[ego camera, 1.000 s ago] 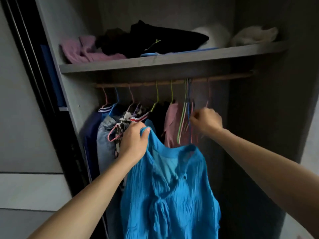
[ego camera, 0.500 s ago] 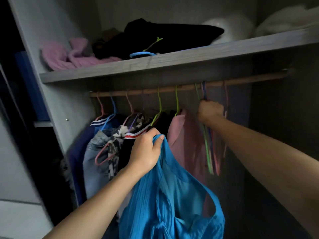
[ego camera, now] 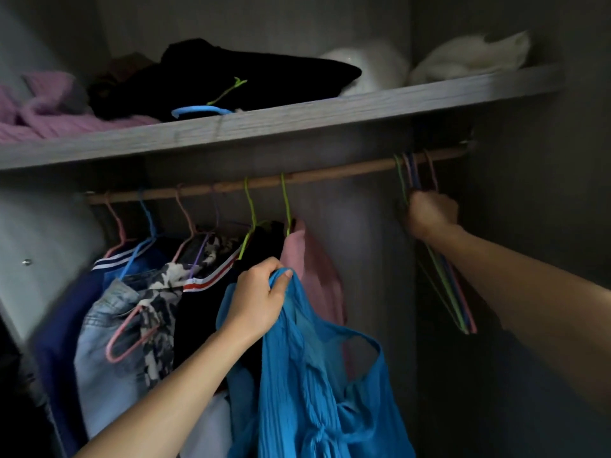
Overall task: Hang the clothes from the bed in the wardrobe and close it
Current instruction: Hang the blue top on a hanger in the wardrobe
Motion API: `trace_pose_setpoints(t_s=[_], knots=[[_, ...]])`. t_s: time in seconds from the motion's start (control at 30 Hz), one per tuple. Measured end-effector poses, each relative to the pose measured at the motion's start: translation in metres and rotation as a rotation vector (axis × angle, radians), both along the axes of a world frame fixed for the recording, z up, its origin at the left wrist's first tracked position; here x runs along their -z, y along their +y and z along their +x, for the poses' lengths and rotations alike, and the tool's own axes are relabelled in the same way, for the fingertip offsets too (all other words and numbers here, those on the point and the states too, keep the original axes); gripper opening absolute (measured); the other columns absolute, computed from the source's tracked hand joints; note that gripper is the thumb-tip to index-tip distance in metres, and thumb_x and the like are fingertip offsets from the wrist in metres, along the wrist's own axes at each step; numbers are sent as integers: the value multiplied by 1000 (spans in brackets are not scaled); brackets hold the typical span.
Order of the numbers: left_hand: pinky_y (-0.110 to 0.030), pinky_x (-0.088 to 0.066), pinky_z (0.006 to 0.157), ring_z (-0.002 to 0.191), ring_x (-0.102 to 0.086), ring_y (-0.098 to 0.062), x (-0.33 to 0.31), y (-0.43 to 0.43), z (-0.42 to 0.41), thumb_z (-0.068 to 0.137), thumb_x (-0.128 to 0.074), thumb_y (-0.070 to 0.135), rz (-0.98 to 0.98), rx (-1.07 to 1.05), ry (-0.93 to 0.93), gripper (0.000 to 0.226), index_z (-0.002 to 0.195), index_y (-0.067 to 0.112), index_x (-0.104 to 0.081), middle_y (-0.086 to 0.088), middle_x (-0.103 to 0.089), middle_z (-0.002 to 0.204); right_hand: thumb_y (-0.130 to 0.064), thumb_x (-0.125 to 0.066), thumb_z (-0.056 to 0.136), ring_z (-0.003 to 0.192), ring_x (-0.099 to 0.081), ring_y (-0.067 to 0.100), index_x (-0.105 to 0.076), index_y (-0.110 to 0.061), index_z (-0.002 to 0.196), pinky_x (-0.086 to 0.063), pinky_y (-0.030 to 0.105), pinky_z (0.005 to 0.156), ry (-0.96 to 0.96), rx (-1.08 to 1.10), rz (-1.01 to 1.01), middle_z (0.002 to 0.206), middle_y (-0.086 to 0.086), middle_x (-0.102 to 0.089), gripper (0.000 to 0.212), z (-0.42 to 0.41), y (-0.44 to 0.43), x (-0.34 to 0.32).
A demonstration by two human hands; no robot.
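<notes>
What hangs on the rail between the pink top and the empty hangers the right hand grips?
Nothing. In the head view, the rail is bare from the pink top to the empty hangers in the right hand.

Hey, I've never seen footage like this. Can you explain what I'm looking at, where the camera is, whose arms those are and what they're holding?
There is no machine here. A person wears a camera on their head, and it looks forward and down into an open wardrobe at their own bare arms. The left hand grips a blue sleeveless top near its shoulder. The right hand grips a bunch of empty hangers hooked on the wooden rail. Other clothes hang further left, including a pink garment. The shelf above holds dark, pink and white fabric items.
</notes>
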State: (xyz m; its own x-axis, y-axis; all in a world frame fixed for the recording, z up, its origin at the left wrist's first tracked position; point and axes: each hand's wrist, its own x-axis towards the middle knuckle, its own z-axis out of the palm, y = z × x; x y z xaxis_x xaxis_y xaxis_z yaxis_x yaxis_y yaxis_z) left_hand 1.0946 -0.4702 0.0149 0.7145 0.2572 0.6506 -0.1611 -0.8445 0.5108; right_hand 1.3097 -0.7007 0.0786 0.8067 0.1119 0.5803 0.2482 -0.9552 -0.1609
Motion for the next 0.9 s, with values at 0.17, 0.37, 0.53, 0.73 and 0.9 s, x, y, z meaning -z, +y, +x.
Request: trace_pose_setpoints(t_s=[0.17,0.37,0.53,0.73,0.9], knots=[[-38,-40,53,57,-53,-26,5,9,-7,95,-53,22,-63,45,17,22,74,17,-57,-13,-55,63,-16,-52,93,116,-58,36,-65,-7,115,-47,39,89,11,49,40,120,17,-63,27,0,-2,-6],[-23,-34,52,52,-42,-8,13,22,-35,95,-53,18,-104,51,30,25,71,20,-53,2,-46,58,-27,-57,90,133,-30,36,-54,-9,132,-41,46,96,-28,32,49,150,16,-28,46,-13,9,-24],[-22,-34,54,53,-42,-5,18,33,-63,94,-56,15,-93,33,3,23,70,16,-53,-1,-47,58,-15,-48,94,122,-53,41,-57,0,125,-47,44,93,48,-5,119,132,24,-55,35,-28,22,-35],[-26,-36,54,55,-47,-17,20,44,-102,95,-54,18,-72,32,19,22,73,15,-53,-12,-54,65,-15,-50,96,124,-47,46,-48,4,131,-41,46,102,130,-123,458,135,30,-48,40,-57,46,-49],[-37,-43,62,66,-56,-25,31,67,-125,95,-53,18,-54,-6,75,21,75,14,-55,-10,-57,68,-40,-55,91,113,-56,42,-61,-12,113,-46,43,90,117,-211,531,119,23,-62,36,-102,50,-10]])
